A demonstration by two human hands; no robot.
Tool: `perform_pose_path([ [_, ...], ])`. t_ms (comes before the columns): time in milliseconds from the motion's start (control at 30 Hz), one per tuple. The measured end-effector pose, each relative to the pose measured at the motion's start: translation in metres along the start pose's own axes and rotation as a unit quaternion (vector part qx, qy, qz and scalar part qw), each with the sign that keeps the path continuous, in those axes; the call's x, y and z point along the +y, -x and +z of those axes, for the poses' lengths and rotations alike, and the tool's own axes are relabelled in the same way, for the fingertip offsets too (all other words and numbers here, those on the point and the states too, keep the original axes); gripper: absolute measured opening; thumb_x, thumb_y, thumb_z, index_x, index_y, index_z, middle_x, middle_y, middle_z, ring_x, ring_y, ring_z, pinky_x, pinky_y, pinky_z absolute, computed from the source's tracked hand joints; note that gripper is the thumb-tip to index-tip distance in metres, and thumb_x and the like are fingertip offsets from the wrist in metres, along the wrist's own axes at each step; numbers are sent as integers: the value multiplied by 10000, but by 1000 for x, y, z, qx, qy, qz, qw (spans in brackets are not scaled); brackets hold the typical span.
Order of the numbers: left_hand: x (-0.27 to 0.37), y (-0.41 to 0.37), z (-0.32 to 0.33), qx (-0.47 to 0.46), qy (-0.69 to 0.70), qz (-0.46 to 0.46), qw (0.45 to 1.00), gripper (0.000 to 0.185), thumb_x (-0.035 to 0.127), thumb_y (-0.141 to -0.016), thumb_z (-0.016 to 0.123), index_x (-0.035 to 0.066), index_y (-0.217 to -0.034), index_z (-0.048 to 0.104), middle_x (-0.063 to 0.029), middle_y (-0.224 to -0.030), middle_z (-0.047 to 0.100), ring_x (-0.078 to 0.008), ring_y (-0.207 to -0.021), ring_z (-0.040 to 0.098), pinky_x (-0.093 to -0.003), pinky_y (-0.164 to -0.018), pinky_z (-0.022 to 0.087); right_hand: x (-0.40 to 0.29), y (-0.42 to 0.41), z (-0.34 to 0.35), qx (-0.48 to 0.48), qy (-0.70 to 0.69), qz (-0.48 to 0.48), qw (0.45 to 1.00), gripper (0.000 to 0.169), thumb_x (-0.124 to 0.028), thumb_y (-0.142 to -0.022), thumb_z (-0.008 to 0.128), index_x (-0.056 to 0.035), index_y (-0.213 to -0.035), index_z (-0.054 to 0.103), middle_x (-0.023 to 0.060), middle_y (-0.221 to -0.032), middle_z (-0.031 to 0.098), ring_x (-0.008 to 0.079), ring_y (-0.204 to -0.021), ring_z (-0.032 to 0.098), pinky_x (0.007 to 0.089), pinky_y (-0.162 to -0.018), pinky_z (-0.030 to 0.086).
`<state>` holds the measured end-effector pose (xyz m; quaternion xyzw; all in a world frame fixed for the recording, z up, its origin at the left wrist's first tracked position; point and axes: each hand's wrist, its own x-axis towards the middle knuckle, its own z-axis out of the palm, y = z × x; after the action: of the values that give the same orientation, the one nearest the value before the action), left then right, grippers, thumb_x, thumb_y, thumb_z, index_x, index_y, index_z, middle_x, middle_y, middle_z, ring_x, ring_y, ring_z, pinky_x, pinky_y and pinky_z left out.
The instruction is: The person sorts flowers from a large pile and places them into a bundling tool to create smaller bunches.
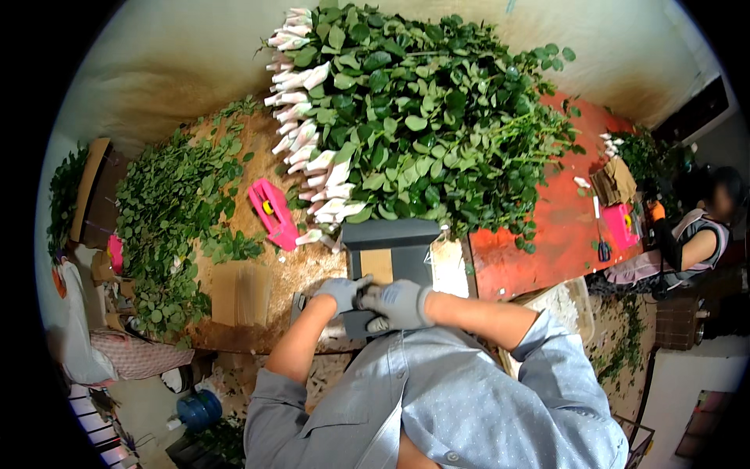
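My left hand (342, 293) and my right hand (395, 305), both in grey work gloves, meet at the near end of a dark grey box (389, 234). Between them is something small and dark that I cannot make out. The right hand's fingers curl at the box's near edge. A tan cardboard piece (376, 265) lies in the box, just beyond my fingers. Behind the box is a large pile of leafy rose stems (428, 129), their heads in white-pink sleeves (302, 135) facing left. A pink tape dispenser (274, 214) lies left of the box.
Cardboard sheets (240, 293) and loose leaves (170, 217) lie to the left. On the red tabletop (527, 264) at right are scissors (603, 250) and another pink tape dispenser (621, 225). A co-worker (697, 234) is at the far right. A bin of white scraps (556, 308) stands below the table edge.
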<state>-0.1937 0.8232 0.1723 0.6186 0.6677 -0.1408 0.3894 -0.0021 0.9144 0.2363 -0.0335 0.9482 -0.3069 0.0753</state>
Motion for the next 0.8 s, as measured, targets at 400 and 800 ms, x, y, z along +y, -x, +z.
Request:
perform_pose_path([
  [400, -13, 7, 26, 22, 10, -12, 1000, 572, 311, -965, 404, 269, -1535, 421, -260, -1209, 681, -440, -1079, 668, -492, -980, 508, 23, -46, -121, 177, 50, -7, 983, 222, -243, -926, 654, -72, -1064, 621, 172, -943, 640, 391, -829, 646, 463, -736, 536],
  [800, -14, -2, 30, 38, 31, 10, 999, 635, 343, -950, 419, 328, -1578, 324, -272, -1193, 677, -441, -1057, 669, -506, -967, 506, 168, -72, -202, 69, 521, 262, 810, 255, -227, -990, 514, -128, -1084, 730, 85, -1091, 645, 270, -1054, 596, 436, -857, 408],
])
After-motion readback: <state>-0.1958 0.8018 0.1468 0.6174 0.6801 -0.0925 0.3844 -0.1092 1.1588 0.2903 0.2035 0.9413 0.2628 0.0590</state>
